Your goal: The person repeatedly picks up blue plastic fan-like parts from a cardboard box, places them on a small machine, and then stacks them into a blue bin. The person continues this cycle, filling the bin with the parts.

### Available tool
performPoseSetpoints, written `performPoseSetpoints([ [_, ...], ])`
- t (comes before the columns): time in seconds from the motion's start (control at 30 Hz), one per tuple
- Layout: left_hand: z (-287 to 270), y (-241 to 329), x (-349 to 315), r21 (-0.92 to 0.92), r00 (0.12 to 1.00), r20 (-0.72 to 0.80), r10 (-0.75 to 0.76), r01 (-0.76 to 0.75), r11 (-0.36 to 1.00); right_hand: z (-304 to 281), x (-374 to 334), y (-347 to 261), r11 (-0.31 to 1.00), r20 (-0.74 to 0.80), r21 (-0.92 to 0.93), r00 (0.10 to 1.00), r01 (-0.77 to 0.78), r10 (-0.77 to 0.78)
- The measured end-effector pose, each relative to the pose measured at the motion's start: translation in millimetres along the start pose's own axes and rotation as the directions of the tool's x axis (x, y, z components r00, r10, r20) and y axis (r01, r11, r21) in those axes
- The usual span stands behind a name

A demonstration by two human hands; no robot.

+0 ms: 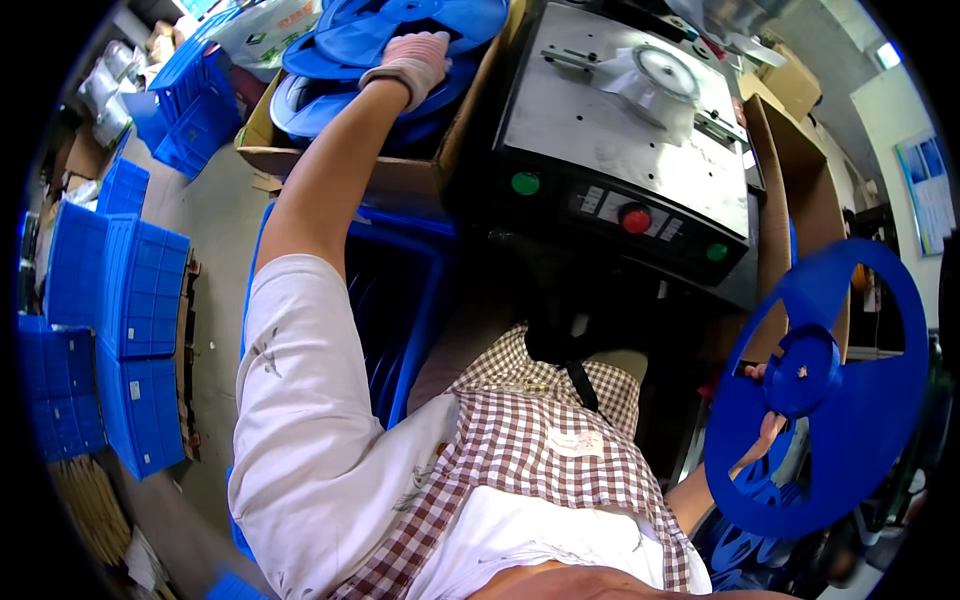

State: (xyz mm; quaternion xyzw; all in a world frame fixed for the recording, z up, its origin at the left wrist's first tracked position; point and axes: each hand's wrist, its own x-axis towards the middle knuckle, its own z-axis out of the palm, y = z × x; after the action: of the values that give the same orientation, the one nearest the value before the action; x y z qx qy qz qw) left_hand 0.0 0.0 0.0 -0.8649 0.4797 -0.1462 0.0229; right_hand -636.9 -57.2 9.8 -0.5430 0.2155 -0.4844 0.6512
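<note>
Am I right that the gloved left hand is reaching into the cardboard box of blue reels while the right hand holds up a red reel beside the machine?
Not quite: the reel in the right hand is blue, not red, as the head view shows. The rest holds: the gloved left hand reaches into the cardboard box of blue reels, beside the machine.

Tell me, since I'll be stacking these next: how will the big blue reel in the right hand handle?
The blue reel probably feels light: the right hand holds it alone near the hub. Its thin, cut-out flange likely flexes. Being round, it may roll if set on edge.
</note>
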Motion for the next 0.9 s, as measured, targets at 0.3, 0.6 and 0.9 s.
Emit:
performPoseSetpoints([
  [0.3, -125.7, 9.6, -132.1, -0.157, 0.769, -0.638, 0.018, -0.154, 0.976, 76.9, 20.3, 15.6, 0.778, 0.301, 0.579, 0.951, -0.243, 0.073],
  [0.6, -174.4, 139.7, -272.0, -0.147, 0.579, -0.641, 0.504, -0.737, 0.66, 147.7, 39.5, 58.2, 0.132, 0.771, 0.603, 0.618, -0.786, 0.157],
  [0.9, -183.8, 201.6, -267.4, -0.969, 0.844, 0.15, 0.516, 0.022, 0.245, 99.6, 17.5, 53.8, 0.312, 0.699, 0.616, 0.685, -0.723, 0.205],
])
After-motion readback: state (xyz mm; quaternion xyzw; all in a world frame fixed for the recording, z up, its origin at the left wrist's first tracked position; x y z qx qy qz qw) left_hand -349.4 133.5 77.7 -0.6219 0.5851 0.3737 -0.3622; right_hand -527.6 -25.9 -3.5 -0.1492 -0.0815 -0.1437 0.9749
